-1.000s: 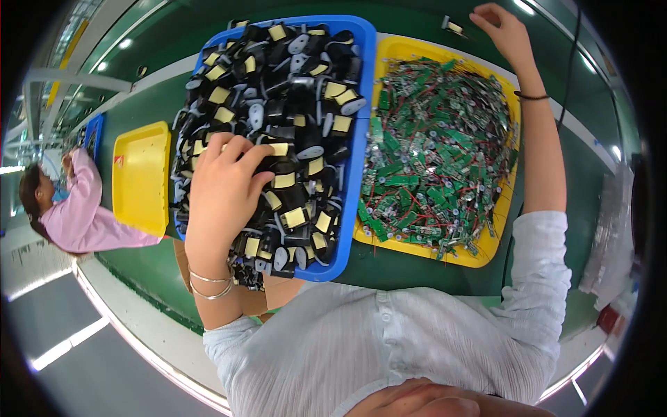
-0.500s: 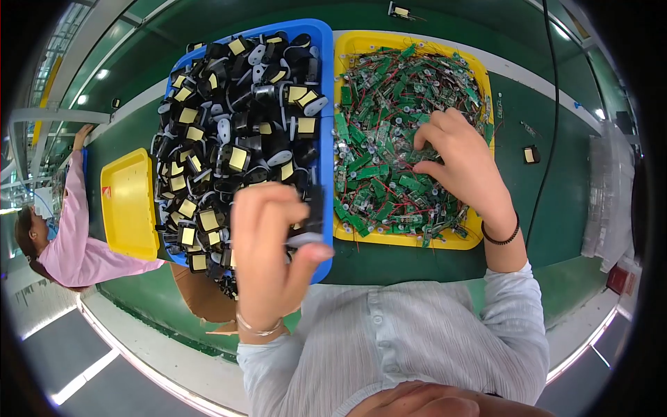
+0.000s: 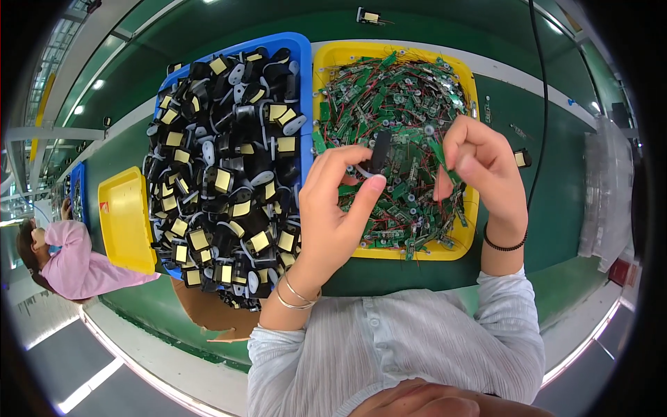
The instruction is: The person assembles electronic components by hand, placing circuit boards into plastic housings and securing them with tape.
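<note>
Fingers of the left hand (image 3: 333,208) pinch a small matte black plastic housing (image 3: 379,151) at centre frame, above the yellow tray (image 3: 464,244) of tangled green circuit boards. Just right, the right hand (image 3: 483,167) is closed on a thin green board (image 3: 440,154); the blue bin (image 3: 300,50) of glossy black parts fills the left.

Black housing (image 3: 379,151) is looking like matt plastic — trays (image 3: 303,52) are showing glossy plastic, and the green worktop (image 3: 556,208) is looking smooth.
</note>
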A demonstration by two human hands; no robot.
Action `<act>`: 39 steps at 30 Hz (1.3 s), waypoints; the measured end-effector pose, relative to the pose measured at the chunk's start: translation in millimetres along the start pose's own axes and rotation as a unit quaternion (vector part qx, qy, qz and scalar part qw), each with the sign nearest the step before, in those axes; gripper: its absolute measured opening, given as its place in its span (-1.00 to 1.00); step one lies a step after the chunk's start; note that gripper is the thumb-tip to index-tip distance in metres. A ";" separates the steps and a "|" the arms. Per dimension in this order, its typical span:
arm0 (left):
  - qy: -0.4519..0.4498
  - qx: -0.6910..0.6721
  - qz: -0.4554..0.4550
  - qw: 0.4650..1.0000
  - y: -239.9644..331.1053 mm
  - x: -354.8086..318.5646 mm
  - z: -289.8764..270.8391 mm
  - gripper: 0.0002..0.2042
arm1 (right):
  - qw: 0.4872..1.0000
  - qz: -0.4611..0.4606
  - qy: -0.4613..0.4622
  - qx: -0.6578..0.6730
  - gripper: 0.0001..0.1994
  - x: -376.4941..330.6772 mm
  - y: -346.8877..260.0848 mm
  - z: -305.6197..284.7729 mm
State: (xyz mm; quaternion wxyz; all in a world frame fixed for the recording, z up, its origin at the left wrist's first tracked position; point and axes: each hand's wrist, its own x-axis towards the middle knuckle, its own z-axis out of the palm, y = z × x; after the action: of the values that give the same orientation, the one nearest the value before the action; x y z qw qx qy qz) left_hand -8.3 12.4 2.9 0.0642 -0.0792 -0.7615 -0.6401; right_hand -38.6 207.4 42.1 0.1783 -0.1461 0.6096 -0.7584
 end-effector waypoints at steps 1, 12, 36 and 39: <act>0.005 0.007 0.019 1.000 -2.3 -0.4 0.3 -0.79 | 1.000 0.027 0.008 -0.007 -0.90 -0.6 0.1 1.8; 0.024 0.006 0.072 0.997 -3.3 -5.7 -3.7 -0.77 | 0.993 -0.020 0.014 -0.117 -0.90 -2.3 10.1 22.0; 0.029 0.000 0.085 0.996 -4.0 -8.4 -0.4 -0.77 | 0.996 -0.058 0.062 -0.033 -0.83 -2.1 25.8 35.2; 0.030 0.025 0.129 0.991 -4.3 -7.7 0.5 -0.75 | 0.997 -0.051 0.061 -0.005 -0.89 -1.5 27.6 37.2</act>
State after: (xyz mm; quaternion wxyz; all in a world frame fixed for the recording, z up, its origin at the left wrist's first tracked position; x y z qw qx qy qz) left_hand -1.6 11.9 -2.8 0.1710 -0.1555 -0.7587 -0.6091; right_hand -18.4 170.3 23.1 0.1010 -0.1314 0.6150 -0.7709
